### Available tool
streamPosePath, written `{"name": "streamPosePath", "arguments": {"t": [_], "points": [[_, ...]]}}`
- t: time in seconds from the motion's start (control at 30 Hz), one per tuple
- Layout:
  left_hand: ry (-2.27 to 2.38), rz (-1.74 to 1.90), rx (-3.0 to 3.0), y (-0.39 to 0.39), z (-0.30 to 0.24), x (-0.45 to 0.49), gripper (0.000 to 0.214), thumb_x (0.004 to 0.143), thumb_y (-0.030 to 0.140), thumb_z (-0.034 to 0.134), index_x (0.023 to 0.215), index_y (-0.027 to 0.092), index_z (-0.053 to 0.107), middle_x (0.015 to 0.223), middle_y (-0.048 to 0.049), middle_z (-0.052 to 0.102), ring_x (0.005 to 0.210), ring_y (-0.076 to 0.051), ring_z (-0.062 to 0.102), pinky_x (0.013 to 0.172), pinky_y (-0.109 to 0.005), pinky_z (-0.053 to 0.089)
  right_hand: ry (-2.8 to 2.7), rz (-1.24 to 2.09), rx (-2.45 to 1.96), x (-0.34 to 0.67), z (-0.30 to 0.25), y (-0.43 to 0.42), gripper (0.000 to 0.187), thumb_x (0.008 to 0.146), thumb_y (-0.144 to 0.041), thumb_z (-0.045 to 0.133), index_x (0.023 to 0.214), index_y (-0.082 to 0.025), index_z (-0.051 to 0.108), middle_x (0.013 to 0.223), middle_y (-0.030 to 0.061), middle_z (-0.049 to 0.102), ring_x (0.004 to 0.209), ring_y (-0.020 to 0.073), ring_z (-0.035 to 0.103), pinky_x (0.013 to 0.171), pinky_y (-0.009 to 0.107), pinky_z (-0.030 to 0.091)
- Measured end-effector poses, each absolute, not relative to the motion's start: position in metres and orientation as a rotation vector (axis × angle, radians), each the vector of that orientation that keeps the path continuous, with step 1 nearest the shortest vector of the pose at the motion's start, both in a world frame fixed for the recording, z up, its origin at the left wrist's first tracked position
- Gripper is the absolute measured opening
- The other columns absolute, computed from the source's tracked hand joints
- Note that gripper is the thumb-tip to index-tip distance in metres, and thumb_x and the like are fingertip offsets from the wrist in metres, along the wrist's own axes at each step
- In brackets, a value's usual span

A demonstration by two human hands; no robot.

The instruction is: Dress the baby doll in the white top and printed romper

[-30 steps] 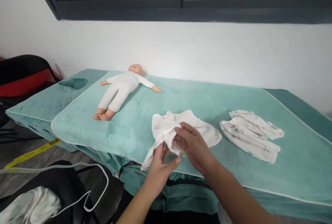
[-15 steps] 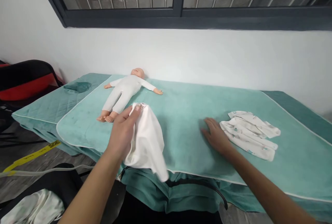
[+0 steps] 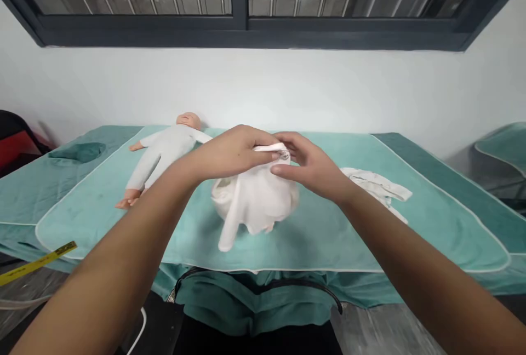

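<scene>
A white baby garment (image 3: 265, 196) hangs bunched in front of me just above the green mat, one sleeve-like end dangling to the left. My left hand (image 3: 238, 152) grips its upper edge between thumb and fingers, near a small printed mark. From the other side my right hand (image 3: 310, 166) closes on the same edge, thumb in front and fingers curled behind; part of the grip is hidden. Beyond my left forearm lies a baby doll (image 3: 166, 149) on its back in a pale grey suit. Right of my right hand is a white patterned baby garment (image 3: 378, 185), partly covered by my forearm.
The green padded mat (image 3: 197, 242) covers a bed with a face hole (image 3: 78, 152) at the left. A wall with a barred window (image 3: 246, 26) stands behind it. A yellow strap (image 3: 36, 264) hangs at lower left, and a chair (image 3: 18, 144) stands beyond.
My left hand has carried the white garment right and up to the middle. My right hand has left the mat and come to the garment's edge. The view has shifted right.
</scene>
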State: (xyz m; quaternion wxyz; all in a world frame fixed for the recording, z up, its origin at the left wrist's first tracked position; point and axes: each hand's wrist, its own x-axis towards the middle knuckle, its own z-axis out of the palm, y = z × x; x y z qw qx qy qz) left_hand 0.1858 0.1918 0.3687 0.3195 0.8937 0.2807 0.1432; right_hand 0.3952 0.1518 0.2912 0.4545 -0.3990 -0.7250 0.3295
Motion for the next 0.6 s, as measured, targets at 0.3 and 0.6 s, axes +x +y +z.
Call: {"name": "streamPosePath", "arguments": {"t": [0.3,0.6], "points": [[1.096,0.833,2.731,0.208,0.332,0.161,0.017,0.081,0.019,0.05,0.089,0.019,0.065,0.087,-0.0009,0.066,0.081,-0.016,0.058,0.07,-0.027,0.041,-1.765,0.492,-1.408,0.38,0.313,0.16,0.026,0.078,-0.041,0.065,0.075,-0.018,0.054,0.069,-0.0036,0.052,0.063,0.0091,0.044,0.055,0.022,0.031],[1.526,1.228,2.743,0.207,0.317,0.148,0.013,0.079,0.012,0.049,0.088,0.02,0.055,0.098,-0.0042,0.063,0.078,-0.017,0.055,0.061,-0.027,0.036,-1.868,0.012,-1.58,0.382,0.322,0.159,0.013,0.074,-0.021,0.053,0.068,-0.019,0.041,0.06,-0.0037,0.046,0.056,0.0102,0.037,0.055,0.024,0.023]]}}
